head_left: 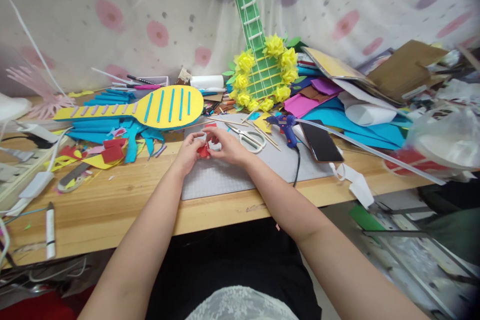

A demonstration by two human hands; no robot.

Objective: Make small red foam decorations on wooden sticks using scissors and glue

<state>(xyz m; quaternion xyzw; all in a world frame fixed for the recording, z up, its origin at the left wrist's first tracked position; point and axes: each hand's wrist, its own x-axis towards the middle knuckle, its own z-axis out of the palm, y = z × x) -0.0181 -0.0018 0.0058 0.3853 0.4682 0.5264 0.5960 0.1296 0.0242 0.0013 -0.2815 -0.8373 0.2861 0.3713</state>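
Observation:
Between my two hands is a small piece of red paper (203, 151), partly covered by my fingers. My left hand (188, 152) pinches it from the left, fingertips closed on its edge. From the right, my right hand (225, 145) curls its fingers round the same piece. Both hands hover just over the grey cutting mat (213, 183). Right of my right hand lie scissors (252, 141) with pale handles. Whether the red paper is folded or rolled cannot be made out.
Behind stand a yellow paper instrument (170, 106) and a green paper guitar (258, 60) with yellow flowers. A blue glue gun (287, 129) and a phone (321, 142) lie to the right. Paper scraps (112, 151) and a white marker (50, 232) are on the left.

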